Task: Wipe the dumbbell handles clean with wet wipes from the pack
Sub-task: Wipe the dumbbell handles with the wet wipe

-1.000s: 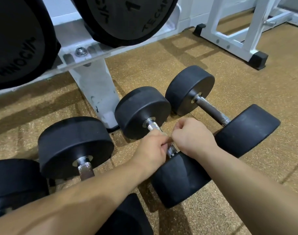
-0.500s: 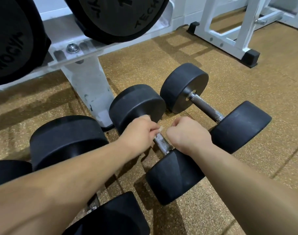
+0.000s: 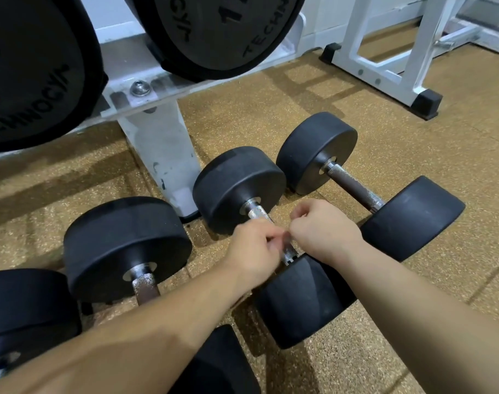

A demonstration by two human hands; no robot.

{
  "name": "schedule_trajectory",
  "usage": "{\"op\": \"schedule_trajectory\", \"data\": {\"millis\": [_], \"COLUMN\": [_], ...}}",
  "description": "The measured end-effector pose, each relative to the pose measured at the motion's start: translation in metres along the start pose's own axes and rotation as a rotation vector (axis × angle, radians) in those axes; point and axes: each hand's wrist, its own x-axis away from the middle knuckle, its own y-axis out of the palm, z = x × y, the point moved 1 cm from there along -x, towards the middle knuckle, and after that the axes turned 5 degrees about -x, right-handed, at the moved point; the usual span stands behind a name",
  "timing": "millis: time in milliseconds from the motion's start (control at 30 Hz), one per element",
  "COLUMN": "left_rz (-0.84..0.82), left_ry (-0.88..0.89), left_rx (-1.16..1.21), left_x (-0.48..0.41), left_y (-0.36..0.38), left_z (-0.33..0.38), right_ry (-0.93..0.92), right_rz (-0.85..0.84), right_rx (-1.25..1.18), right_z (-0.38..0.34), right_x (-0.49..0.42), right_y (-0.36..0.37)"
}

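Several black dumbbells lie side by side on the floor. Both my hands are at the steel handle (image 3: 259, 214) of the middle dumbbell (image 3: 238, 189), near its closer head. My left hand (image 3: 252, 251) is on the handle's left side and my right hand (image 3: 323, 231) on its right, both with fingers curled. They pinch a small pale wet wipe (image 3: 286, 237) over the handle between them; it is blurred and mostly hidden. The handle of the right dumbbell (image 3: 353, 186) and that of the left dumbbell (image 3: 144, 282) are bare. The wipe pack is out of view.
Black weight plates (image 3: 214, 32) hang on a white rack whose leg (image 3: 160, 155) stands just behind the dumbbells. A white frame with black feet (image 3: 426, 103) stands at the back right. Another dumbbell head (image 3: 26, 305) is at far left. The brown speckled floor (image 3: 455, 137) is to the right.
My left hand slid up the handle toward the far head half a second ago and is now back beside my right hand. My right hand has hardly moved.
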Motion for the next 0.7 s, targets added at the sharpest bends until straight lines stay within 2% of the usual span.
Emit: {"op": "schedule_trajectory", "data": {"millis": [67,133,200,367,467,533,600,700], "left_rz": [-0.091,0.036,0.066,0.031,0.183,0.104,-0.018,-0.023], "left_ry": [-0.088,-0.251,-0.332,-0.337,-0.322,-0.356,-0.474,-0.584], "left_rx": [0.119,0.274,0.368,0.388,0.118,0.121,0.196,0.273], "left_x": [0.008,0.006,0.008,0.024,0.042,0.054,0.06,0.055], "left_y": [0.0,-0.009,-0.016,-0.013,-0.017,-0.013,-0.007,-0.006], "left_z": [0.0,0.0,0.009,0.026,0.021,0.018,0.014,0.011], "right_ry": [-0.004,-0.021,-0.044,-0.026,-0.028,-0.068,-0.074,-0.061], "right_rz": [-0.031,-0.068,-0.105,-0.138,-0.122,-0.125,-0.084,-0.03], "right_rx": [-0.024,-0.016,-0.004,0.015,0.101,0.146,0.056,-0.054], "right_z": [-0.002,-0.002,-0.003,-0.002,-0.002,-0.008,-0.015,-0.027], "right_x": [0.001,0.001,0.0,-0.007,-0.016,-0.021,-0.032,-0.048], "right_y": [-0.002,-0.002,0.0,0.003,0.002,0.0,-0.002,0.007]}}
